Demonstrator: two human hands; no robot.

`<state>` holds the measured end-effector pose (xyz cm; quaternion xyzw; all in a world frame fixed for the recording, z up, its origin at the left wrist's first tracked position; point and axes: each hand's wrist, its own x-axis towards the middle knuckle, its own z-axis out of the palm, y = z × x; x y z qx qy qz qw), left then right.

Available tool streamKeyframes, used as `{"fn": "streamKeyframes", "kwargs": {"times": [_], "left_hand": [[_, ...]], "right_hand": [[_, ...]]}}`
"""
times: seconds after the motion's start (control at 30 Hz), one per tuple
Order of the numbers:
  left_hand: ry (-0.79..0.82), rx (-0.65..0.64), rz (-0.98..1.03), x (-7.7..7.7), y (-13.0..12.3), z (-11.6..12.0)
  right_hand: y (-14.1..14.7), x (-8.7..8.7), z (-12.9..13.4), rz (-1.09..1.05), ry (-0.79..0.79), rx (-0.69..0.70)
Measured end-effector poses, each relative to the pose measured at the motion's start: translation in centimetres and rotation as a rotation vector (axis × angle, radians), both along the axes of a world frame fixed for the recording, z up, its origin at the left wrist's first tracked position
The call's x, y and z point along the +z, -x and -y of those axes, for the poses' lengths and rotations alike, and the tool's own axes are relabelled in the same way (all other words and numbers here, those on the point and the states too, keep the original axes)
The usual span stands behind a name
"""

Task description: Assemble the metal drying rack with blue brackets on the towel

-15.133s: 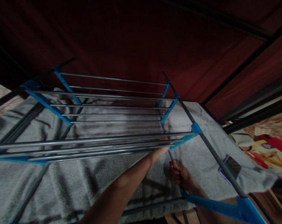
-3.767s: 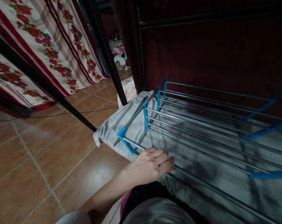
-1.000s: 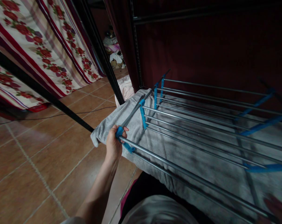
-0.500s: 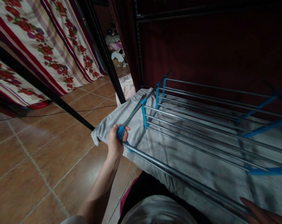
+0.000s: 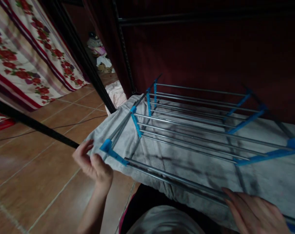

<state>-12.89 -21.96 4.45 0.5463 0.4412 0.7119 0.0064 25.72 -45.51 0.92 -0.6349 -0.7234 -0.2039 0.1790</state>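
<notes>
A rack of grey metal tubes [image 5: 176,121] with blue plastic joints lies across a grey blanket [image 5: 264,185]. My left hand [image 5: 96,165] is open just left of the rack's near-left blue corner joint [image 5: 107,145], fingers apart and holding nothing. A blue arm [image 5: 118,158] runs from that joint to the front tubes [image 5: 171,175]. At the lower right, my right hand [image 5: 256,209] is closed over the front tubes. Its fingertips on the underside are hidden. More blue brackets [image 5: 269,156] hold the tubes at the right end.
Black metal posts [image 5: 86,61] and a slanting black bar [image 5: 35,122] stand at the left, by a floral curtain [image 5: 40,58]. Dark red cloth [image 5: 210,52] hangs behind. A thin cable [image 5: 64,126] crosses the tiled floor [image 5: 47,162]. Piled items [image 5: 102,60] lie farther back.
My left hand has let go of the blue corner joint and moved left, its fingers opening. My right hand has come farther into view, over the front tubes. The view has shifted right.
</notes>
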Motion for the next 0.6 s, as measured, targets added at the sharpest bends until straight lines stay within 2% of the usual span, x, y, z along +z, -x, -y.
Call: {"fn": "streamKeyframes", "kwargs": {"times": [0.03, 0.07, 0.17, 0.27, 0.37, 0.43, 0.5, 0.6], "left_hand": [[-0.105, -0.01, -0.164, -0.3, -0.1, 0.6], [-0.175, -0.081, -0.362, -0.6, -0.5, 1.2], [-0.053, -0.469, -0.874, -1.8, -3.5, 2.9], [0.047, -0.683, -1.149, -4.3, -8.0, 4.2], [0.077, -0.797, -1.212, -7.7, -11.2, 4.6], [0.067, -0.842, -1.183, -9.6, -11.7, 4.1], [0.054, -0.864, -1.141, -10.8, -11.3, 3.2], [0.065, -0.859, -1.087, -11.2, -10.0, 1.5]], "right_hand": [[0.6, 0.4, -0.1, -0.004, 0.013, -0.019], [1.1, 0.8, -0.2, -0.015, 0.02, -0.036], [2.0, 1.3, -0.9, -0.075, 0.046, -0.107], [2.4, 1.3, -1.4, -0.141, 0.044, -0.131], [2.9, 0.7, -1.4, -0.17, 0.045, -0.125], [3.1, 0.0, -0.9, -0.166, 0.035, -0.135], [3.0, -0.6, 0.1, -0.162, -0.022, -0.18], [1.7, -0.7, 2.0, -0.148, -0.245, -0.358]]}}
